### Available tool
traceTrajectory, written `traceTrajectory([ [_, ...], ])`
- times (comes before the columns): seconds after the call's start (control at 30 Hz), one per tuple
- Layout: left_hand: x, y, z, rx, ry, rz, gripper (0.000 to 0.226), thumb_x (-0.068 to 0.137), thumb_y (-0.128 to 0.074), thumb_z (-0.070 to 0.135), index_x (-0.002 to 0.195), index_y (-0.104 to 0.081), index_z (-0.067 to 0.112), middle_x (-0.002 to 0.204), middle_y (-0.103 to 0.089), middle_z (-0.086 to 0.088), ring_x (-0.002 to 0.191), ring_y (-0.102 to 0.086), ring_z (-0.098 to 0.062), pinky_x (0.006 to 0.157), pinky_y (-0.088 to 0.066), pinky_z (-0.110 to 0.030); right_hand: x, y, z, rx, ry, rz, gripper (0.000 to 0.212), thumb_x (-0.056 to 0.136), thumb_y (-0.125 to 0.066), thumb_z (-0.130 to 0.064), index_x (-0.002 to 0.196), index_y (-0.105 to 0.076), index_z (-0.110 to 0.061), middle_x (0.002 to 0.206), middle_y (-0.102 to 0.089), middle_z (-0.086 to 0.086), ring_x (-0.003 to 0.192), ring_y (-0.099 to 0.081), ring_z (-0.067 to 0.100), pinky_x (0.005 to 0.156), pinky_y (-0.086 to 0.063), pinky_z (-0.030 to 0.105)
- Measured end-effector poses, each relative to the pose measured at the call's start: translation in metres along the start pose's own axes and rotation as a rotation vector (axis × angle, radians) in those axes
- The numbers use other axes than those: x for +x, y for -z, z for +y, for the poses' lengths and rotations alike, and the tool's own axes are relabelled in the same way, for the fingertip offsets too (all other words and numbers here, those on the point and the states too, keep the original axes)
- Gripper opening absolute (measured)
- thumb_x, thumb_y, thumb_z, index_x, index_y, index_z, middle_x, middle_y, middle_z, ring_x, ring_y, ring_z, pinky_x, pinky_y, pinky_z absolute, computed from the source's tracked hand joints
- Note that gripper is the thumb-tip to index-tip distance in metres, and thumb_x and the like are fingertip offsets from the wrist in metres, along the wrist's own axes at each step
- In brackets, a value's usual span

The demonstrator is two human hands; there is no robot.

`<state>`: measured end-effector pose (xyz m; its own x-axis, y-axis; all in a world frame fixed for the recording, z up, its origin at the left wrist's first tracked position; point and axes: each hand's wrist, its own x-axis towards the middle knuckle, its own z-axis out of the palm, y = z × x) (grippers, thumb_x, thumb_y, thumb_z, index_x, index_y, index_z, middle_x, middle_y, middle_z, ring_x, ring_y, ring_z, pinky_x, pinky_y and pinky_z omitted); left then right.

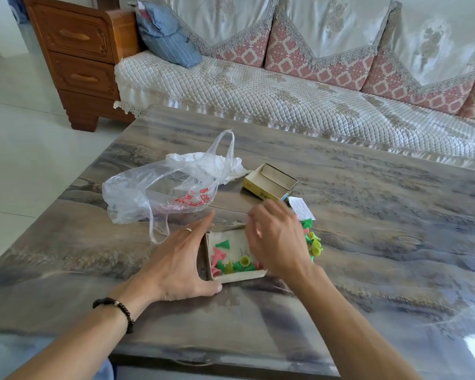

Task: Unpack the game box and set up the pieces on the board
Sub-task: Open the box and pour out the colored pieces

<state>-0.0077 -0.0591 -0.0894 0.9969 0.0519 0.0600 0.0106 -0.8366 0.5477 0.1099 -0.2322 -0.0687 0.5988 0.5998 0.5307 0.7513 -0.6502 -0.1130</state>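
Emptying this shallow box tray goes best, I think, if I keep it pinned flat and lift the cone-shaped pieces out a few at a time rather than tipping it, since they are light and would likely roll across the glossy marble-look table. My left hand lies open against the tray's left wall, fingers straight along that side and thumb at the near corner, bracing it without gripping. My right hand hovers over the tray's right half with fingers curled downward; it is blurred, and I cannot tell whether it pinches a piece. Pink, green and yellow pieces sit in the tray on a folded paper, perhaps the board, though I cannot be sure. More pieces already lie loose on the table just beside the tray's right side. The box's other half rests open farther back, a small printed slip near it, and a clear plastic bag to the left
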Motion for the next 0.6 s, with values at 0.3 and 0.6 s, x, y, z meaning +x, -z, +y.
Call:
traceTrajectory([
  [0.3, 0.0, -0.002, 0.001, -0.002, 0.002, 0.022, 0.13, 0.057, -0.077, 0.057, 0.153, 0.007, 0.033, 0.153, -0.031, 0.009, 0.136, -0.03, -0.005, 0.099, -0.023, -0.011, -0.009, -0.007, -0.033, 0.104, 0.228, -0.363, 0.033, 0.093, -0.037, -0.038, 0.085, -0.06, -0.017, 0.083, -0.057, -0.002, 0.077, -0.054, 0.021, 0.062, -0.038, 0.029],
  [0.6, 0.002, -0.006, -0.005, -0.008, 0.005, 0.025, 0.13, 0.048, -0.067, 0.069, 0.15, 0.007, 0.04, 0.152, -0.028, 0.02, 0.135, -0.033, -0.007, 0.105, -0.035, -0.028, -0.008, -0.004, -0.038, 0.109, 0.1, -0.446, 0.045, 0.101, -0.033, -0.042, 0.066, -0.043, -0.017, 0.063, -0.048, 0.005, 0.062, -0.048, 0.031, 0.057, -0.026, 0.035],
])
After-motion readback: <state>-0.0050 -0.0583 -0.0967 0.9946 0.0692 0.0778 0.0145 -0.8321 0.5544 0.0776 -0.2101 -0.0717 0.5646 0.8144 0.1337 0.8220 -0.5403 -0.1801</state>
